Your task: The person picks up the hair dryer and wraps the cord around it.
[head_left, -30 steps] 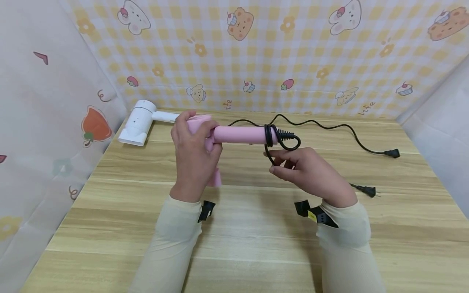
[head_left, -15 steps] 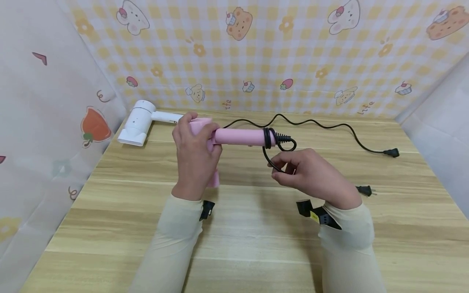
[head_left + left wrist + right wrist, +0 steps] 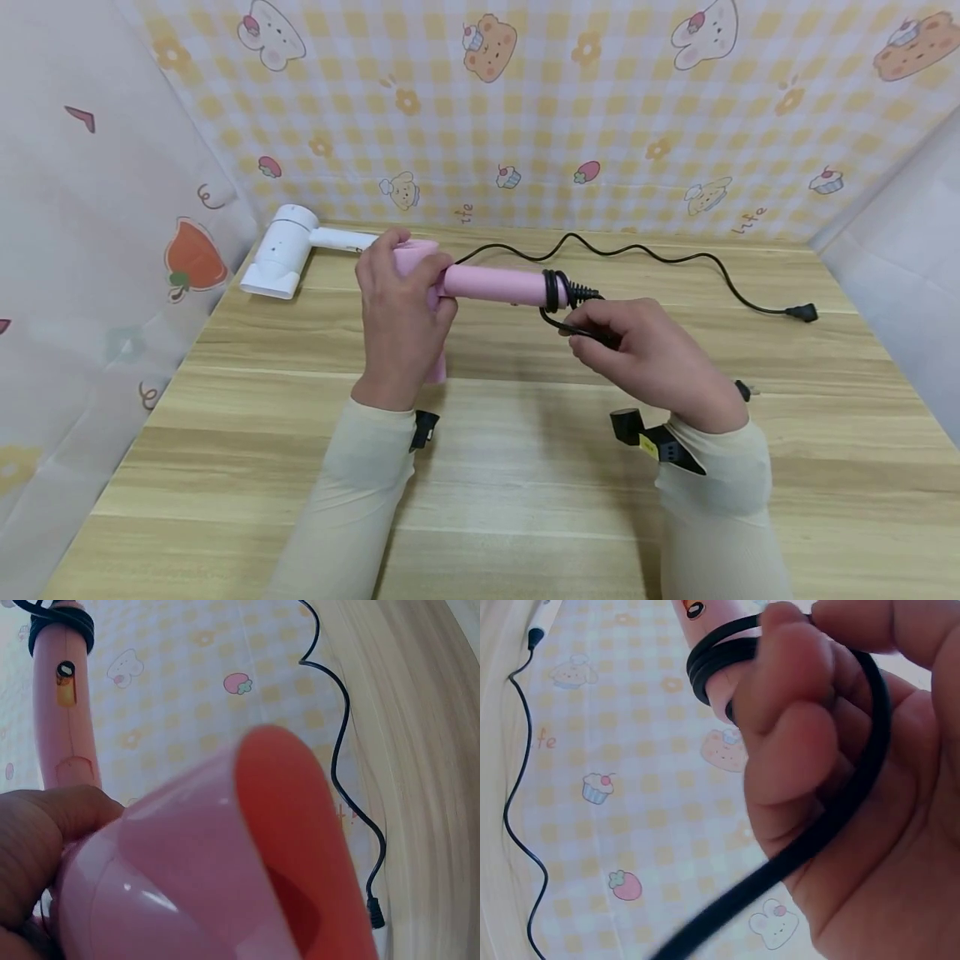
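My left hand (image 3: 397, 321) grips a pink hair dryer (image 3: 495, 285) by its head, the handle pointing right above the table. In the left wrist view the dryer's wide nozzle (image 3: 199, 855) fills the foreground beside my thumb. Several turns of black cord (image 3: 553, 292) wrap the handle's end. My right hand (image 3: 648, 350) pinches that cord just below and right of the wraps. The right wrist view shows the cord (image 3: 780, 866) crossing the palm, with the fingers curled. The cord's plug (image 3: 744, 390) shows partly behind my right wrist.
A white hair dryer (image 3: 277, 254) lies at the back left of the wooden table (image 3: 517, 517). Its black cord (image 3: 675, 260) runs along the back to a plug (image 3: 804, 312) at the right. A patterned cloth (image 3: 555, 117) hangs behind.
My right hand has shifted slightly right with the cord, and the cord's plug has slid left behind the wrist. The pink handle's end has dipped a little. The left hand keeps its grip.
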Demonstrator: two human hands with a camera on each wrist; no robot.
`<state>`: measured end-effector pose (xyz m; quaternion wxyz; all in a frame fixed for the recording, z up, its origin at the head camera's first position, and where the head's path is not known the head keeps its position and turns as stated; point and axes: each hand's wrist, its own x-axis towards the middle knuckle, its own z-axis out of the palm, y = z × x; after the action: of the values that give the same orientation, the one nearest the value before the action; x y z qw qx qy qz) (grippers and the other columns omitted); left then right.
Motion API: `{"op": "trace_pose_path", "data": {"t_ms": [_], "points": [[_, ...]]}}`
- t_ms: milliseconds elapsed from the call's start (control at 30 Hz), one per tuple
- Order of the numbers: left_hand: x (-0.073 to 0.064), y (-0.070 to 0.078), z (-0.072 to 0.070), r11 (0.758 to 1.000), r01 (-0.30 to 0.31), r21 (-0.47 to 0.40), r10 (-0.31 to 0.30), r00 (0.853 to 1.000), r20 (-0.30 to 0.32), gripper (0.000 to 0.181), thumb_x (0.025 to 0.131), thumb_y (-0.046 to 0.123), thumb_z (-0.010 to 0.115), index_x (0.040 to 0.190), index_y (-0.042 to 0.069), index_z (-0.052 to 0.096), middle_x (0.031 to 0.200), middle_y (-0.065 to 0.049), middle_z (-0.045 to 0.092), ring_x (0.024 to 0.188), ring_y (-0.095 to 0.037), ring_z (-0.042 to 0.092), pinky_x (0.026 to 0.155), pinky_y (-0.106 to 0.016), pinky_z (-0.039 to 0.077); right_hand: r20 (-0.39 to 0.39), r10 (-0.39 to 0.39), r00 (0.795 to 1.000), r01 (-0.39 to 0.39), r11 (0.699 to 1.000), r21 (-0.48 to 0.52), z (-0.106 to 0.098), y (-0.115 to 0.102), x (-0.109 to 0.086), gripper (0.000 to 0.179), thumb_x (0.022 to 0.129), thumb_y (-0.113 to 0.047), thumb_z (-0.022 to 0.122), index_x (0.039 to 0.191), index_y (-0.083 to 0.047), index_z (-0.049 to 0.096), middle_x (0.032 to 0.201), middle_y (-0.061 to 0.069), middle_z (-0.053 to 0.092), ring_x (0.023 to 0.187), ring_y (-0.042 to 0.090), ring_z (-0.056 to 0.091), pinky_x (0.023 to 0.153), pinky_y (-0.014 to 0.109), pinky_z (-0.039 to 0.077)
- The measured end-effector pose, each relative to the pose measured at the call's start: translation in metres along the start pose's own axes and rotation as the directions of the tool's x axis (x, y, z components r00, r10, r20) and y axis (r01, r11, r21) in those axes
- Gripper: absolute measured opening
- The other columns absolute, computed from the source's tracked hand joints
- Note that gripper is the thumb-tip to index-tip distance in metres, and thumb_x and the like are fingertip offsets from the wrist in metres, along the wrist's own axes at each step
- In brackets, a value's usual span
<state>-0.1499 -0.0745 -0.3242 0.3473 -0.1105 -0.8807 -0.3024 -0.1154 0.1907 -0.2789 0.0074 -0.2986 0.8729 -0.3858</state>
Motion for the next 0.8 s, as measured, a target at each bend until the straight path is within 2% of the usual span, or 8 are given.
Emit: {"op": "trace_pose_path", "data": {"t_ms": [100,267,367,533,667,800], "points": [[0.0003,-0.0006,-0.0002,0.998,-0.054,0.015,0.054,0.998,-0.012,0.025,0.075,-0.002,0.074,0.098,0.008,0.074,0.133,-0.023,0.045,0.125,-0.045,0.035,0.098,-0.055,0.039,-0.053,-0.023,0.998,0.023,1.0,-0.002,-0.0005,-0.0004,-0.0006,0.011,0.094,-0.007,0.066,0.095,-0.017,0.072,0.064,-0.01,0.049,0.053,0.009,0.042,0.049,0.024,0.037],[0.0003,0.0003,-0.0009,0.995,-0.096,0.012,0.096,0.995,-0.012,0.024,0.075,0.0,0.074,0.097,0.008,0.073,0.132,-0.024,0.046,0.123,-0.045,0.037,0.097,-0.055,0.04,-0.17,-0.055,0.984,0.051,0.998,-0.025,0.0002,-0.0016,-0.0004,0.014,0.093,-0.008,0.068,0.097,-0.019,0.075,0.061,-0.009,0.045,0.049,0.009,0.037,0.046,0.023,0.033],[0.0003,0.001,-0.0011,0.995,-0.102,0.01,0.103,0.995,-0.016,0.025,0.075,0.0,0.074,0.098,0.007,0.073,0.131,-0.025,0.046,0.122,-0.045,0.037,0.097,-0.055,0.04,-0.23,-0.067,0.971,0.061,0.998,-0.036,0.0012,-0.0026,0.0003,0.015,0.092,-0.007,0.07,0.097,-0.019,0.075,0.061,-0.008,0.044,0.049,0.009,0.036,0.046,0.023,0.033],[-0.0006,0.0017,-0.0007,0.996,-0.093,0.007,0.093,0.995,-0.027,0.026,0.073,-0.001,0.075,0.098,0.007,0.073,0.131,-0.025,0.046,0.122,-0.045,0.037,0.097,-0.054,0.039,-0.277,-0.06,0.959,0.045,0.997,-0.058,0.0032,-0.0042,0.0017,0.012,0.091,-0.009,0.071,0.096,-0.019,0.075,0.065,-0.007,0.049,0.05,0.011,0.037,0.047,0.023,0.033],[-0.0009,0.0033,-0.0001,0.996,-0.086,0.009,0.087,0.996,-0.016,0.027,0.074,-0.001,0.077,0.098,0.007,0.072,0.131,-0.025,0.045,0.122,-0.046,0.037,0.096,-0.055,0.04,-0.311,-0.033,0.95,0.012,0.997,-0.071,0.0039,-0.0053,0.0019,0.007,0.089,-0.011,0.073,0.093,-0.017,0.075,0.065,-0.006,0.052,0.051,0.012,0.039,0.047,0.023,0.033],[-0.0007,0.0049,-0.0001,0.995,-0.096,0.02,0.096,0.995,-0.002,0.026,0.075,-0.002,0.077,0.097,0.008,0.07,0.132,-0.025,0.045,0.122,-0.047,0.036,0.096,-0.057,0.041,-0.327,0.012,0.945,-0.031,0.998,-0.053,0.0032,-0.0055,0.0008,0.005,0.087,-0.011,0.076,0.089,-0.016,0.074,0.06,-0.004,0.049,0.05,0.012,0.038,0.045,0.024,0.032]]}}
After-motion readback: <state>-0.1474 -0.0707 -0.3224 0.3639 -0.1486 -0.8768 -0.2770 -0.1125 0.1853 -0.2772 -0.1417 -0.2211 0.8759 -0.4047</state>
